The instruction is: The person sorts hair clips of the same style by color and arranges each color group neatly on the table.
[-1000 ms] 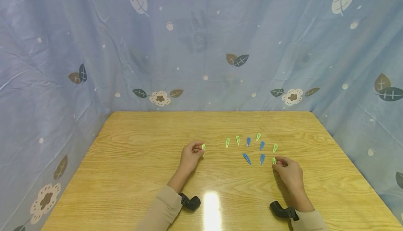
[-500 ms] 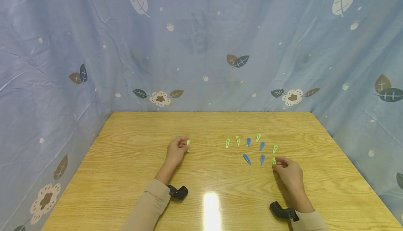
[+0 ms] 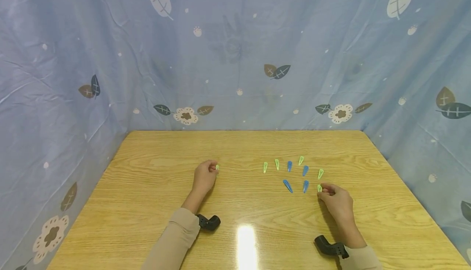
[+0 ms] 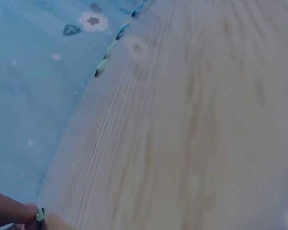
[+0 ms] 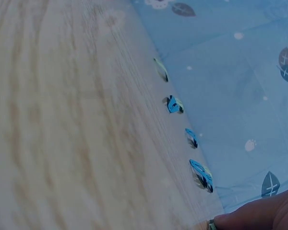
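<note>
My left hand pinches a light green snap hair clip between thumb and fingertips, left of the other clips; the same clip shows at the lower left corner of the left wrist view. At the right, my right hand pinches another green hair clip at the tabletop. Close to that hand lie a blue hair clip and a green hair clip. Most of the held clips is hidden by the fingers.
More clips lie spread on the wooden table: a slanted blue clip, two blue clips behind it, and green clips such as this upright one. A patterned blue curtain hangs behind the table and along both sides.
My left hand has moved left with its green hair clip, and less of the clip now shows past the fingers. The right hand has stayed in place with its clip.
</note>
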A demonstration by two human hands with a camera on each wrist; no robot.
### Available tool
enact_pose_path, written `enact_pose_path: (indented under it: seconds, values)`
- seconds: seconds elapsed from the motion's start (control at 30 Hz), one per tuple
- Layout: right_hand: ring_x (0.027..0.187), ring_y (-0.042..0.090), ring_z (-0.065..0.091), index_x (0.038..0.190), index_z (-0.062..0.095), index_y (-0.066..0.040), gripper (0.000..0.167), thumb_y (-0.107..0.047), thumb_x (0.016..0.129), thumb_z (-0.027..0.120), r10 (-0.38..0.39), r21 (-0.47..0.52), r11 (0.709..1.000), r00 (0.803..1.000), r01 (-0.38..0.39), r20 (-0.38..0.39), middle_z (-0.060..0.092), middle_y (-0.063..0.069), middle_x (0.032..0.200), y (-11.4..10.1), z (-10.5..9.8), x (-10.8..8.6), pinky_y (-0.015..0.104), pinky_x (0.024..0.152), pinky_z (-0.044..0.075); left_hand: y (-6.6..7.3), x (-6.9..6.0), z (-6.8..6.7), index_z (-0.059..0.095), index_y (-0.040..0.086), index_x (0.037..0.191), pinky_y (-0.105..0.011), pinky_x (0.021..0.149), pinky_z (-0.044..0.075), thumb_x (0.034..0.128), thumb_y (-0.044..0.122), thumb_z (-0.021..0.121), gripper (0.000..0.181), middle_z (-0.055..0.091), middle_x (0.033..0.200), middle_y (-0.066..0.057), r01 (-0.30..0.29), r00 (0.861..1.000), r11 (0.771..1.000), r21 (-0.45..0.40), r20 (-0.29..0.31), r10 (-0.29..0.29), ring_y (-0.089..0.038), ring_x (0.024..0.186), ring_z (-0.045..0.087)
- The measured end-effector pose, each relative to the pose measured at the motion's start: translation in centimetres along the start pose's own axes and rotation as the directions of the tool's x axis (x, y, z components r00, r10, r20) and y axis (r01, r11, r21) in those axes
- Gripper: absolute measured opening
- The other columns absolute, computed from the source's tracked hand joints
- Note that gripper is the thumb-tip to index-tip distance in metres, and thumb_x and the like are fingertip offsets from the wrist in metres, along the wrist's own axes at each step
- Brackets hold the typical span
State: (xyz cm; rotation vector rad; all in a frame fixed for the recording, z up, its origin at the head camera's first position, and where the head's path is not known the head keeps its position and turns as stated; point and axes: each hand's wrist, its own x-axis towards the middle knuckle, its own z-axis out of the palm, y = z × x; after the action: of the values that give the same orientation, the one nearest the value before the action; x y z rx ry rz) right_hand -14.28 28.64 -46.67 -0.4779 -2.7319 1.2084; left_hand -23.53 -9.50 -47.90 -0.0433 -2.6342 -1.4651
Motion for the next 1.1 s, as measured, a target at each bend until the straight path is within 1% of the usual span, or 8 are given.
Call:
enact_pose_path:
  seconds: [0.13,0.27,0.43,0.5,0.7,0.8,0.9,1.1]
  values:
    - [0.083,0.020,0.060,0.116,0.063,0.008,0.035,-0.011,0.086,0.067,-0.008,-0.009,1.000,1.000,0.008,-0.006,0.066,0.015,0.096,0.1,0.1,0.0,0.017,0.060,0.044,0.0,-0.1,0.2,0.066,-0.006,0.108,-0.036,0.076,0.052,0.0861,-0.003,0.064,0.022,0.061,0.093,-0.013,-0.003,1.000,1.000,0.015,-0.031,0.003,-0.025,0.087,0.058]
    - [0.084,0.022,0.059,0.116,0.063,0.008,0.035,-0.010,0.086,0.066,-0.014,-0.012,1.000,1.000,0.014,-0.008,0.066,0.014,0.096,0.2,0.3,0.0,0.018,0.060,0.044,-0.4,-0.4,0.2,0.066,-0.004,0.109,-0.036,0.078,0.052,0.0872,0.001,0.065,0.022,0.061,0.096,-0.012,0.007,0.999,1.000,-0.020,-0.044,-0.007,-0.025,0.089,0.058]
    - [0.082,0.021,0.060,0.114,0.065,0.008,0.033,-0.008,0.084,0.066,-0.034,-0.025,0.999,0.999,0.034,-0.031,0.066,0.014,0.094,0.3,0.4,0.0,0.018,0.058,0.044,-1.0,-0.4,0.0,0.068,-0.001,0.109,-0.036,0.080,0.052,0.0880,0.004,0.065,0.021,0.059,0.096,-0.010,0.005,1.000,0.999,-0.043,-0.014,-0.005,-0.023,0.090,0.057]
    - [0.080,0.021,0.060,0.112,0.065,0.008,0.032,-0.007,0.084,0.067,-0.043,-0.031,0.999,0.998,0.042,-0.042,0.067,0.014,0.093,0.2,0.4,0.0,0.018,0.058,0.044,-1.1,-0.4,-0.1,0.069,-0.001,0.108,-0.036,0.079,0.051,0.0874,0.003,0.066,0.021,0.059,0.096,-0.010,-0.009,1.000,0.999,-0.036,-0.004,0.009,-0.023,0.089,0.056]
    - [0.083,0.023,0.060,0.112,0.065,0.007,0.032,-0.008,0.084,0.067,-0.038,-0.029,0.999,0.998,0.037,-0.050,0.066,0.015,0.095,0.2,0.3,-0.1,0.018,0.058,0.044,-1.2,-0.3,-0.1,0.072,0.001,0.105,-0.034,0.077,0.050,0.0857,0.002,0.068,0.020,0.060,0.094,-0.009,-0.046,0.999,0.999,-0.019,-0.011,0.045,-0.022,0.087,0.056]
    - [0.085,0.024,0.060,0.113,0.064,0.007,0.033,-0.008,0.084,0.066,-0.032,-0.019,0.999,0.998,0.031,-0.045,0.066,0.016,0.097,0.1,0.2,-0.1,0.018,0.060,0.044,-1.2,-0.2,0.0,0.072,0.001,0.105,-0.033,0.077,0.050,0.0858,0.003,0.068,0.019,0.060,0.094,-0.008,-0.052,0.999,0.999,-0.015,-0.015,0.052,-0.021,0.086,0.056]
    - [0.082,0.020,0.060,0.114,0.064,0.006,0.033,-0.007,0.085,0.066,-0.020,0.001,1.000,0.999,0.020,-0.043,0.066,0.016,0.097,0.1,0.2,-0.1,0.018,0.061,0.045,-1.2,-0.2,0.0,0.072,0.001,0.105,-0.033,0.077,0.051,0.0859,0.003,0.068,0.019,0.059,0.094,-0.008,-0.052,0.999,0.999,-0.015,-0.015,0.052,-0.020,0.086,0.056]
    - [0.077,0.009,0.055,0.117,0.064,0.003,0.034,-0.007,0.085,0.066,0.032,0.064,0.998,0.999,-0.029,-0.042,0.066,0.010,0.095,0.1,0.2,-0.1,0.018,0.060,0.044,-1.3,-0.4,0.1,0.072,-0.001,0.103,-0.032,0.076,0.052,0.0851,0.001,0.068,0.018,0.059,0.094,-0.009,-0.054,0.998,0.998,-0.026,-0.027,0.054,-0.020,0.085,0.057]
